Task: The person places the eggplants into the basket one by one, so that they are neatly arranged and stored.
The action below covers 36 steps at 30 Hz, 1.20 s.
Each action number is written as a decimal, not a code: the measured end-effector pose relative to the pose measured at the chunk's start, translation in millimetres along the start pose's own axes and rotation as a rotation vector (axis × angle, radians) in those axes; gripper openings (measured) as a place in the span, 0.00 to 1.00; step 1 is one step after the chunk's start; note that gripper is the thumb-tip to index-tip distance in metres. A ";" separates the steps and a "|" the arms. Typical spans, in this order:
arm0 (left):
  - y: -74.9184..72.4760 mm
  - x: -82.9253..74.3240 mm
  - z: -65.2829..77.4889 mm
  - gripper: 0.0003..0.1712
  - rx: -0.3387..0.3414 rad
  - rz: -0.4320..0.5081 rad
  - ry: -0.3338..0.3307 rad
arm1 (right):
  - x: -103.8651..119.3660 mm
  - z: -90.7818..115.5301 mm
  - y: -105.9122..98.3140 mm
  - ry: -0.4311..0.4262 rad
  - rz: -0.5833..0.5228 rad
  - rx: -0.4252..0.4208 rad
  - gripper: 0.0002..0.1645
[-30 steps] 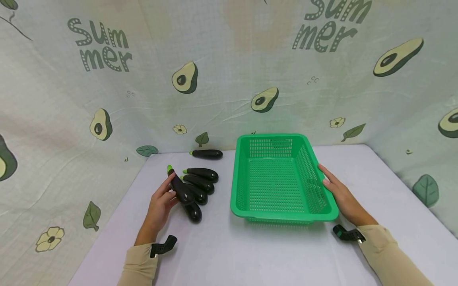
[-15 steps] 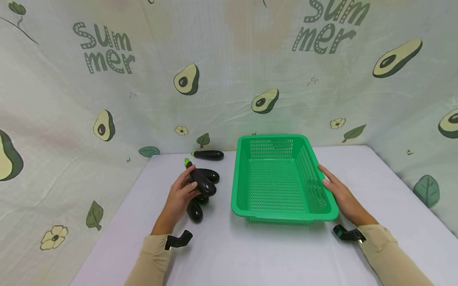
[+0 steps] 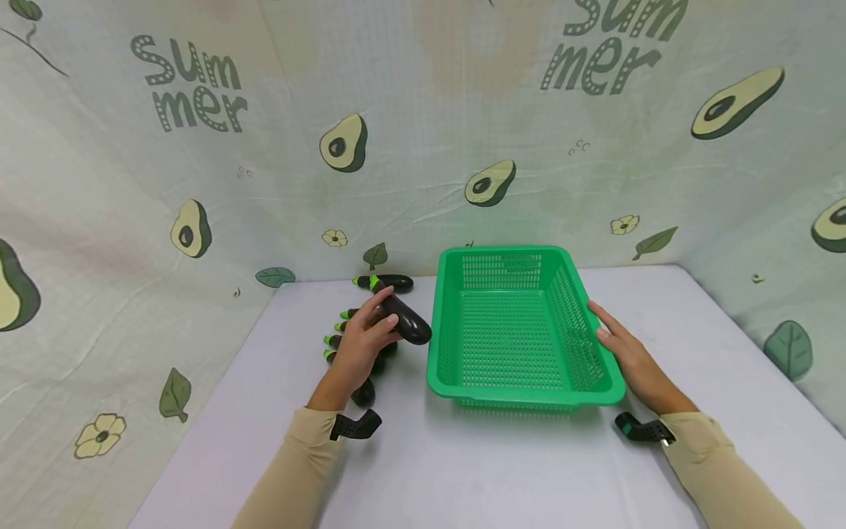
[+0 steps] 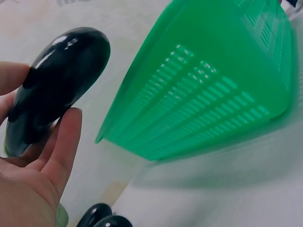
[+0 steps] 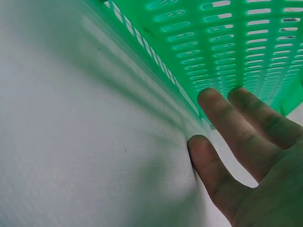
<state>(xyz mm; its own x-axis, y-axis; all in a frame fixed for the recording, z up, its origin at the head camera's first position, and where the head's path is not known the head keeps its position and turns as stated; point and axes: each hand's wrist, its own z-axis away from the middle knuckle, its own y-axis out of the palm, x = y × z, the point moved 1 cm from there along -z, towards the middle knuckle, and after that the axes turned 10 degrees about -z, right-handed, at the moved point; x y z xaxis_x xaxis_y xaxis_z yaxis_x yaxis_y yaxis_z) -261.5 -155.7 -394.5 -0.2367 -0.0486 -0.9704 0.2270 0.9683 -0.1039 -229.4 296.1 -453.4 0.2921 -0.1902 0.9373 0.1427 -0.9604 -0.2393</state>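
My left hand pinches a dark, shiny eggplant with a green stem. It holds the eggplant in the air, its blunt end close to the left rim of the green plastic basket. In the left wrist view, thumb and fingers lie on both sides of the eggplant, apart from the basket. At the basket's right side rests my right hand. The right wrist view shows several of its fingers nearly straight along the outer slotted wall; the thumb is hidden there. Nothing lies inside the basket.
Several more eggplants lie on the white table beneath and beside the left hand, partly covered by it. Another eggplant lies farther back, left of the basket. Behind the table hangs a printed cloth.
My left hand has lifted the eggplant off the pile and carried it right, up to the basket's left rim. The right hand and the basket stay where they were.
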 end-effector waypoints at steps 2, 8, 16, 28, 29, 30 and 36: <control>4.1 -0.9 -2.8 0.32 0.008 0.006 0.009 | 0.2 -0.2 -0.1 -0.003 -0.001 0.001 0.33; 15.9 -4.9 -13.4 0.31 0.025 -0.003 0.020 | 0.5 -0.4 -0.9 -0.002 -0.002 0.000 0.33; 36.1 -20.1 -34.0 0.32 0.050 -0.008 -0.001 | 2.3 -0.9 -2.1 0.009 -0.011 -0.007 0.33; 63.7 -33.8 -62.7 0.32 0.072 0.004 -0.074 | 0.3 -0.2 0.8 -0.020 -0.035 0.027 0.33; 65.8 -34.6 -65.0 0.32 0.071 0.012 -0.082 | 0.9 -0.1 0.8 -0.022 -0.033 0.028 0.33; 68.0 -35.3 -67.2 0.32 0.069 0.022 -0.091 | 1.4 0.0 0.8 -0.023 -0.033 0.027 0.33; 82.3 -38.6 -78.7 0.36 0.041 0.111 -0.153 | 1.1 2.3 0.6 -0.018 -0.026 0.017 0.33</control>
<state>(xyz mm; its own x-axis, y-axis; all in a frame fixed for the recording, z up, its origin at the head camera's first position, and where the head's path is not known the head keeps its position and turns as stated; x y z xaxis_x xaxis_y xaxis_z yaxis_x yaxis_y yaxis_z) -308.1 -54.9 -348.4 -0.0622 0.0186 -0.9979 0.2826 0.9592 0.0003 -226.8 295.8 -453.1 0.3046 -0.1613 0.9387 0.1663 -0.9614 -0.2191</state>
